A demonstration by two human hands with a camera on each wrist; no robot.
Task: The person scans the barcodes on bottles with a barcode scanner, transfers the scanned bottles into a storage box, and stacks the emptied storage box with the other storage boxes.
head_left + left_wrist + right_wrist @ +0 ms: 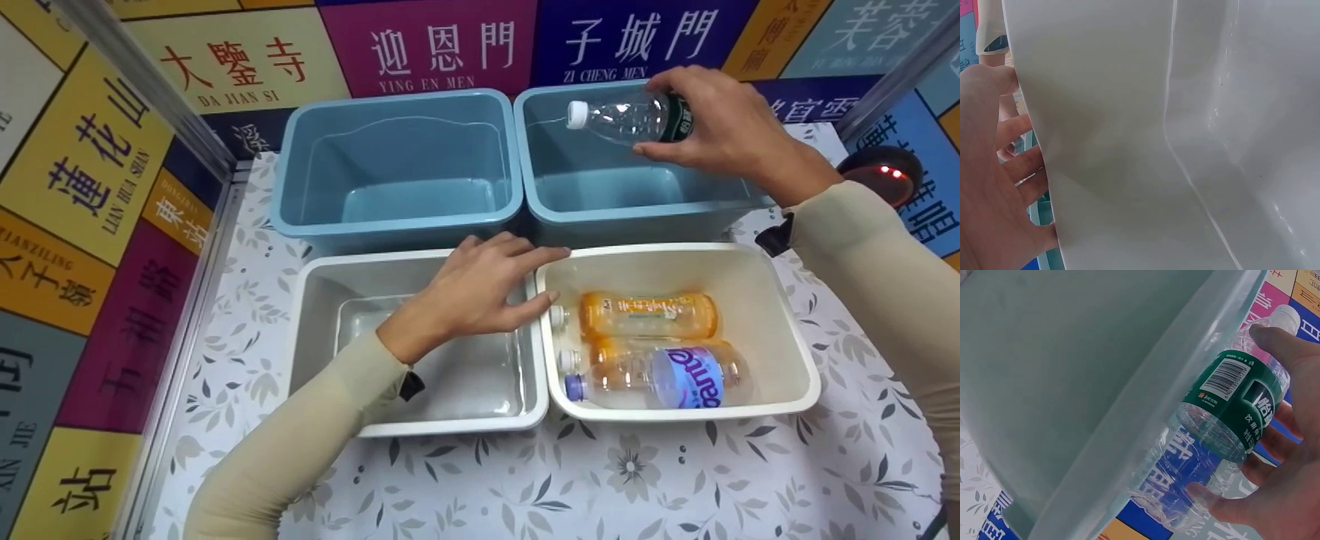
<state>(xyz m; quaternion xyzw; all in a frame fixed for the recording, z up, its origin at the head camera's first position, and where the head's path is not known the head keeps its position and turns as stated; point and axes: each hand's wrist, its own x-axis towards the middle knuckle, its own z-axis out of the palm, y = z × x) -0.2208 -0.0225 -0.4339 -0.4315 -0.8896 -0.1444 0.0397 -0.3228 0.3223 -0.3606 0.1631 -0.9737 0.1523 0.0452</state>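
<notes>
My right hand (716, 127) grips a clear plastic water bottle (626, 120) with a white cap and a dark green label. The bottle lies sideways above the right blue bin (637, 214), its cap pointing left; the right wrist view shows fingers and thumb around it. My left hand (484, 289) extends over the left white bin (420, 430), its fingers spread near the rim shared with the right white bin (806, 375), holding nothing. In that right white bin lie an orange-labelled bottle (649, 315), a second orange one partly hidden, and a clear bottle (690, 377) with a blue cap.
A left blue bin (397, 217) stands beside the right blue one, behind the white bins. All stand on a floral-patterned tablecloth (630, 480). Printed panels (427, 49) form walls behind and at the sides. A dark round device (881, 174) with red lights is at the right.
</notes>
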